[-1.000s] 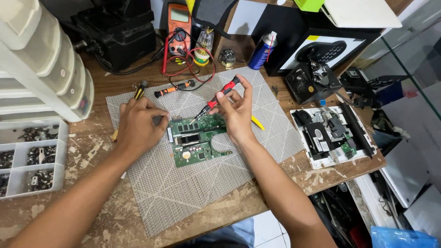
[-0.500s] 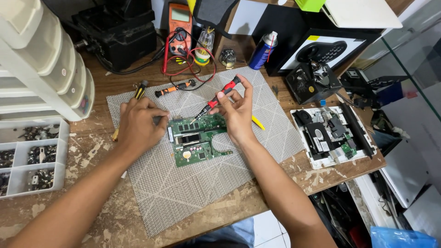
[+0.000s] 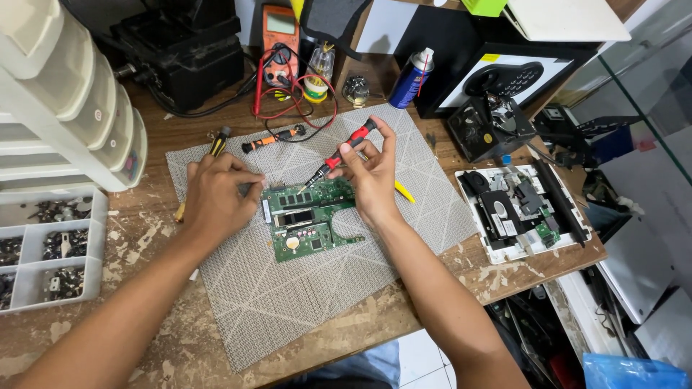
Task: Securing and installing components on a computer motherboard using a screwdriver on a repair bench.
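Green circuit board (image 3: 308, 220) flat on grey mat (image 3: 303, 295), near middle of table (image 3: 94, 331). Left hand (image 3: 213, 198) curled shut at board's left edge, fingers pressed against it. Right hand (image 3: 371, 176) closed around red-and-black screwdriver (image 3: 340, 155), tip down on board's top edge. Orange meter (image 3: 281, 32) by table's far edge.

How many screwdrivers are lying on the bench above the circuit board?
2. A yellow-and-black screwdriver at the mat's upper left edge, and an orange-and-black screwdriver just right of it, by the red leads. Others may be hidden by clutter.
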